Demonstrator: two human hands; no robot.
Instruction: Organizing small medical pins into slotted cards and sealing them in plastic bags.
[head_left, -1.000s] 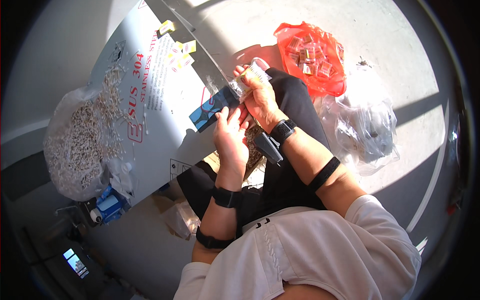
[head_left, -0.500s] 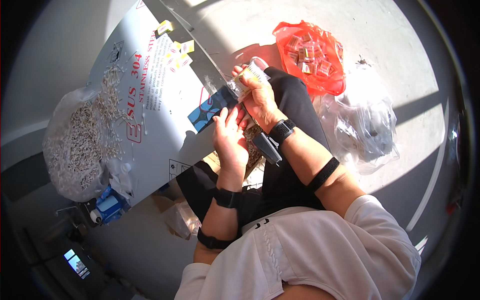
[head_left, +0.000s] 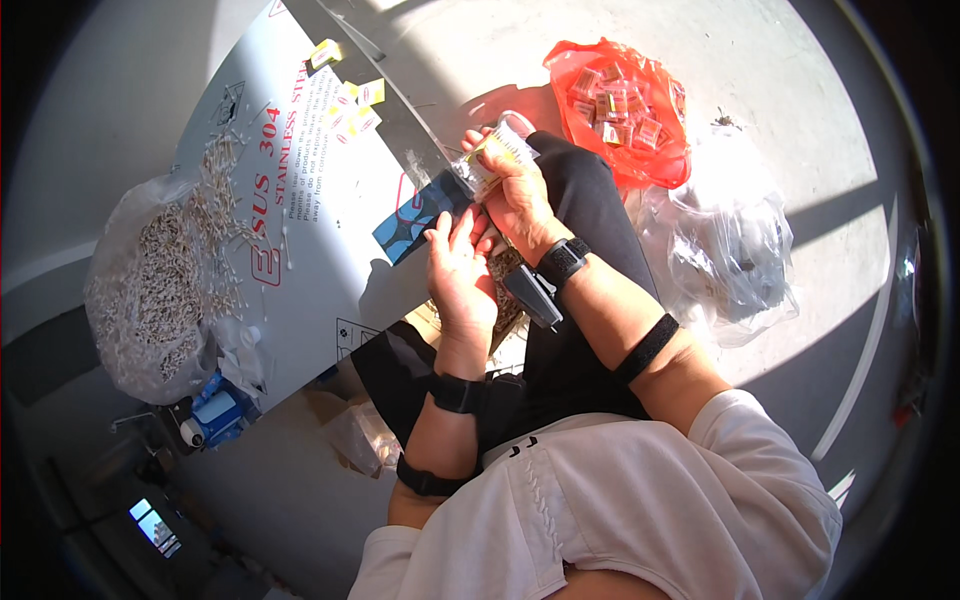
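Observation:
My right hand (head_left: 518,200) is closed round a small clear plastic packet (head_left: 490,163) with yellow and white print, its open-looking end toward the table. What fills the packet is too small to make out. Just below it, my left hand (head_left: 462,275) lies palm up with its fingers stretched toward the right hand, and nothing shows in it. A dark blue patterned piece (head_left: 415,222) lies on the table edge beside the left fingertips. Loose cotton swabs (head_left: 222,200) spill over the table from a clear bag of cotton swabs (head_left: 150,300) at the left.
Small yellow and white cards (head_left: 352,118) lie on the printed white tabletop (head_left: 320,240). On the floor at right stand a red bag (head_left: 665,165) of small packs and a bulging clear plastic bag (head_left: 725,265). A blue and white object (head_left: 215,412) sits by the table's near corner.
The packet in my right hand has shifted very slightly. Both hands otherwise keep the same place and pose.

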